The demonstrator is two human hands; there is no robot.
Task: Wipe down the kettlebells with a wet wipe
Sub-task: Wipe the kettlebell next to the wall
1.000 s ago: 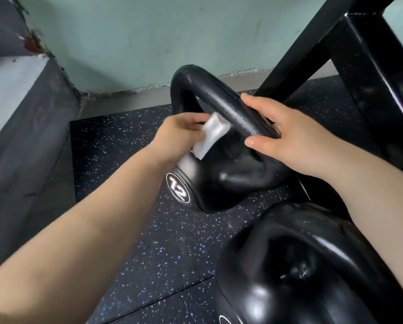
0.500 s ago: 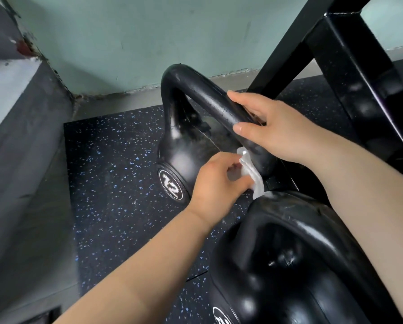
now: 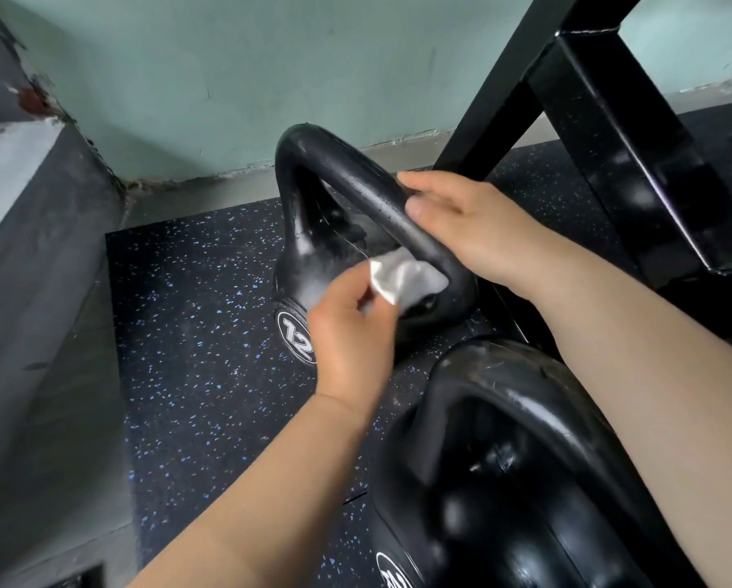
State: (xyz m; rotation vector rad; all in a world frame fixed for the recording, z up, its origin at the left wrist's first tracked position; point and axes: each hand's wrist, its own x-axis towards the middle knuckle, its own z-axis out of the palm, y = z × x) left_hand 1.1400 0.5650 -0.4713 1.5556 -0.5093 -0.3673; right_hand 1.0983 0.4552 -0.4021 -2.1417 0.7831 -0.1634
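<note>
A black kettlebell marked 12 [image 3: 313, 256] stands on the speckled rubber mat [image 3: 194, 333] near the wall. My right hand [image 3: 474, 222] grips the right part of its handle. My left hand [image 3: 351, 333] holds a crumpled white wet wipe [image 3: 402, 278] and presses it against the top of the bell's body, under the handle. A second, larger black kettlebell [image 3: 525, 460] sits close to me at the lower right, partly covered by my right forearm.
A black steel rack frame [image 3: 601, 112] slants up at the right, just behind the 12 kettlebell. A pale green wall [image 3: 270, 70] runs along the back. A grey concrete ledge [image 3: 24, 231] borders the mat on the left.
My left hand with the wipe went from the handle's upper left down to the bell's right shoulder, then back left onto the body under the handle. My right hand kept its grip.
</note>
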